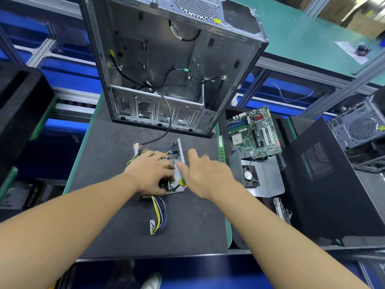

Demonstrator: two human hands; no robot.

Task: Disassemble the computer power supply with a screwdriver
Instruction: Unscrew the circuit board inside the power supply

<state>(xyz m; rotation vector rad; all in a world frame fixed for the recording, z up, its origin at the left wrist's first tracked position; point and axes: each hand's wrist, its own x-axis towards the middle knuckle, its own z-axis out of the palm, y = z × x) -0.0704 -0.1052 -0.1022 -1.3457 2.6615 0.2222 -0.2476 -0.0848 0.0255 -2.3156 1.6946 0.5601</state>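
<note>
The opened power supply (179, 152), a metal base with a circuit board and coloured wires, lies on the dark mat (116, 205). My left hand (152, 170) lies on top of it, fingers curled round the board's parts. A screwdriver with a green and yellow handle (181, 182) lies on the supply's near right corner. My right hand (205, 172) hovers just right of the supply, fingers straight and spread, blurred, holding nothing. The supply's wire bundle (159, 211) trails toward me and ends in a white plug.
An empty computer case (170, 65) stands at the back of the mat. To the right lie a green memory stick (221, 149), a motherboard (254, 132), a metal cover with a fan (262, 178) and a black side panel (325, 180). Black foam sits at left.
</note>
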